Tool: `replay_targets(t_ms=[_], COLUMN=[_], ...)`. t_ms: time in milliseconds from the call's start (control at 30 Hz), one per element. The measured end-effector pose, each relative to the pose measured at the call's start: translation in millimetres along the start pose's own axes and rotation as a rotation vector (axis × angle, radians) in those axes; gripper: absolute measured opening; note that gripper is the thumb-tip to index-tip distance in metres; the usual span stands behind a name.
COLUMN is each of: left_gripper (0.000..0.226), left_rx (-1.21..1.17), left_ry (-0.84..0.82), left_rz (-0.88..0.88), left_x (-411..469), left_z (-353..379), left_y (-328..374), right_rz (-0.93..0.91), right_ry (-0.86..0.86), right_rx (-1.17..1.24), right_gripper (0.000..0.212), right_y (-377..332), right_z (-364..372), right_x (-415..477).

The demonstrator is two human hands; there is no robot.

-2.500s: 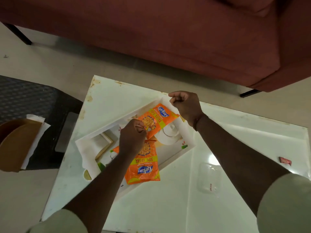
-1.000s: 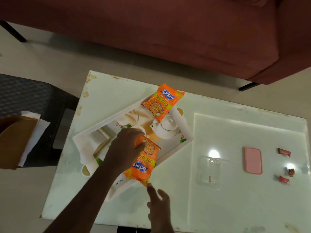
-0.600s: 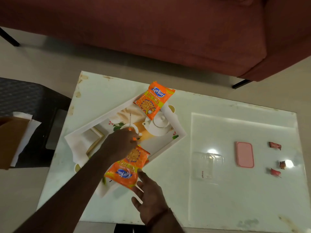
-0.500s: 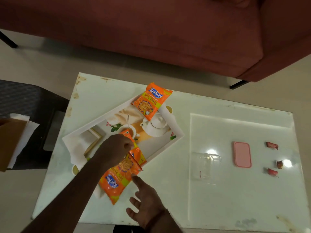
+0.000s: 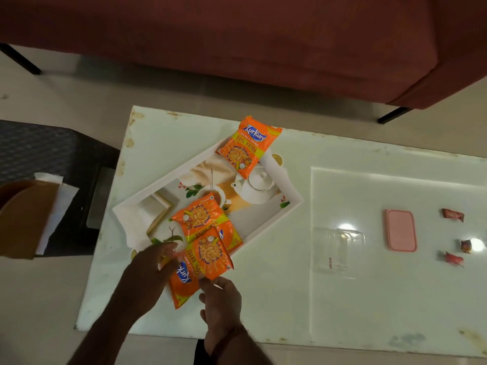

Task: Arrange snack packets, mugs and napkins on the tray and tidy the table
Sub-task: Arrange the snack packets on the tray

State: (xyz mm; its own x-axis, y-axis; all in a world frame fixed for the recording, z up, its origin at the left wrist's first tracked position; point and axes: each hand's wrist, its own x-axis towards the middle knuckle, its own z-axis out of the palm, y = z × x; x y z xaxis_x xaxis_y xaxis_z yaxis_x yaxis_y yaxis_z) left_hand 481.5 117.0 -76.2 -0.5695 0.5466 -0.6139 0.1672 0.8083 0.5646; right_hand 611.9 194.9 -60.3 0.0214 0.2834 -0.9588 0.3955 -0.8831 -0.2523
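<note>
A white tray (image 5: 171,175) with a printed teapot picture lies diagonally on the white table (image 5: 290,299). One orange snack packet (image 5: 247,147) rests over the tray's far corner. A second packet (image 5: 197,217) lies in the tray's middle. A third packet (image 5: 208,256) overlaps it and hangs over the tray's near edge. My left hand (image 5: 147,272) grips this third packet's left side. My right hand (image 5: 221,301) pinches its lower edge with the fingertips. White napkins (image 5: 64,201) lie under a brown object on the dark stool at the left. No mug is in view.
On the table's right half are a clear plastic box (image 5: 338,246), a pink lid (image 5: 400,230) and three small sweet wrappers (image 5: 452,214). A dark red sofa (image 5: 237,48) stands beyond the table. A dark woven stool (image 5: 39,154) stands left of it.
My left hand drew a packet from the tray's middle toward the near edge. My right hand left the far packet, dropped below the table edge, then came up to that packet.
</note>
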Motion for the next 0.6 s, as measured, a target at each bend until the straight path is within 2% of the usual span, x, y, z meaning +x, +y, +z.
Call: replay_targets(t_ms=[100, 233, 367, 467, 533, 600], left_gripper=[0.019, 0.028, 0.028, 0.064, 0.079, 0.066], left_rx=[-0.026, -0.252, -0.489, -0.572, -0.646, -0.628], left_ry=[-0.079, -0.069, -0.050, 0.121, 0.168, 0.145], left_rz=[-0.016, -0.067, -0.087, -0.026, 0.032, 0.023], left_x=[-11.8, -24.4, -21.9, -6.5, 9.4, 28.4], left_z=[17.3, 43.8, 64.1, 73.1, 77.6, 82.9], left_y=[-4.6, 11.7, 58.2, 96.1, 115.3, 130.1], right_rz=[-0.141, -0.425, -0.852, -1.098, -1.188, -1.204], right_ry=[0.042, 0.097, 0.125, 0.228, 0.295, 0.289], right_rx=[-0.128, -0.397, -0.835, -1.221, -1.580, -1.871], right_gripper=[0.010, 0.005, 0.006, 0.019, 0.027, 0.034], right_y=[-6.7, -41.5, -109.5, -170.9, -208.7, -238.1], right_z=[-3.0, -27.4, -71.7, -93.8, -97.2, -92.7], right_x=[-1.9, -9.5, -13.4, -10.9, -5.0, 0.8])
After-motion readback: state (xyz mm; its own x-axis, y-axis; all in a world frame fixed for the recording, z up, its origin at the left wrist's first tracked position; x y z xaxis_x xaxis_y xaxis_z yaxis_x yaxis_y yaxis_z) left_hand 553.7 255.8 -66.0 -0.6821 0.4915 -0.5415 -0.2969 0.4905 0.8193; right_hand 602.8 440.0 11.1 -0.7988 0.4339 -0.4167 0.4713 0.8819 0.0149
